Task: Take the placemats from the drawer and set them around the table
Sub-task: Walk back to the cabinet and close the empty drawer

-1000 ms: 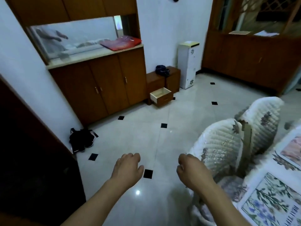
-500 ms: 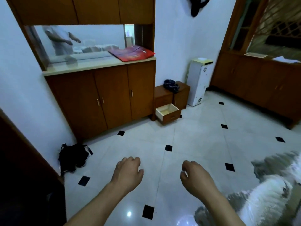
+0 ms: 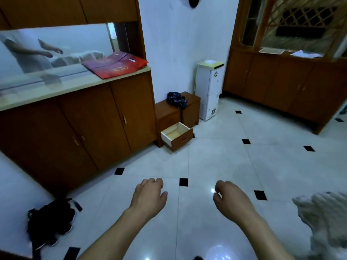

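Observation:
A small wooden drawer (image 3: 177, 135) stands pulled out from a low brown cabinet (image 3: 169, 111) against the far wall; its pale inside looks bare. My left hand (image 3: 149, 196) and my right hand (image 3: 230, 197) hang in front of me over the tiled floor, fingers loosely curled, holding nothing. Both are well short of the drawer. No placemat or table is in view.
A long brown sideboard (image 3: 75, 132) with a red bag (image 3: 116, 64) on top lines the left wall. A white dispenser (image 3: 209, 91) stands beside the low cabinet. Dark shoes (image 3: 50, 222) lie on the floor at left. A quilted chair cover (image 3: 324, 218) edges in at right.
The view has turned away from the table and chairs and moved closer to the open drawer. The placemats on the table have left the view. Both hands stay loosely curled and hold nothing.

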The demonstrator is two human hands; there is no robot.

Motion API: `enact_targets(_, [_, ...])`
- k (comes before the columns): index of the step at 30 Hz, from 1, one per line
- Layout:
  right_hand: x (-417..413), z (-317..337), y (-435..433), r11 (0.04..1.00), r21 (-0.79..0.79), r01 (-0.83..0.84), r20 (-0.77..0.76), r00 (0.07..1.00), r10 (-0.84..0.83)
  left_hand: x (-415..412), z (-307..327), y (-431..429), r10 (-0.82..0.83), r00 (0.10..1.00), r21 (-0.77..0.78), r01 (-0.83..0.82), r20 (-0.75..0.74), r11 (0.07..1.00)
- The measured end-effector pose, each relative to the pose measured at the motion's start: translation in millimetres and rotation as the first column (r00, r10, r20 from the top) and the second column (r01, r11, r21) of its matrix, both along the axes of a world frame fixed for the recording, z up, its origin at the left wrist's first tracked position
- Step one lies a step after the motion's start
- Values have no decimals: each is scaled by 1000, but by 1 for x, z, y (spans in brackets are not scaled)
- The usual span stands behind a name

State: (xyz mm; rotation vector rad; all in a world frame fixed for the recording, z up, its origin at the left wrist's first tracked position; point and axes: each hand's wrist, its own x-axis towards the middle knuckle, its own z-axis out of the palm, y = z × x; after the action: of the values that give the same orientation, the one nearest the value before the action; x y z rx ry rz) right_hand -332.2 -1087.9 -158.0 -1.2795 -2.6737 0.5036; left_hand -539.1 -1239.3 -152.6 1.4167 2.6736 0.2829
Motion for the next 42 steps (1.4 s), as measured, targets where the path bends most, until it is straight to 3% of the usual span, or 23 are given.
enact_targets(14, [-158, 15, 251, 989, 11, -145, 34, 989, 145, -130, -1, 234, 78, 996, -15, -78, 30, 997])
enact_targets(31, [-307, -13, 545, 997, -63, 34, 94, 995, -28, -317, -32, 571, -107, 992, -25, 109, 69, 994])
enact_targets(35, [-346, -34, 635, 996, -75, -50, 99, 993, 57, -348, -49, 645, -35, 998, -96, 39, 49, 995])
enact_targets(42, [-443, -54, 781, 923, -110, -369, 119, 917, 381, -381, -68, 746, 223, 968, -140, -207, 113, 968])
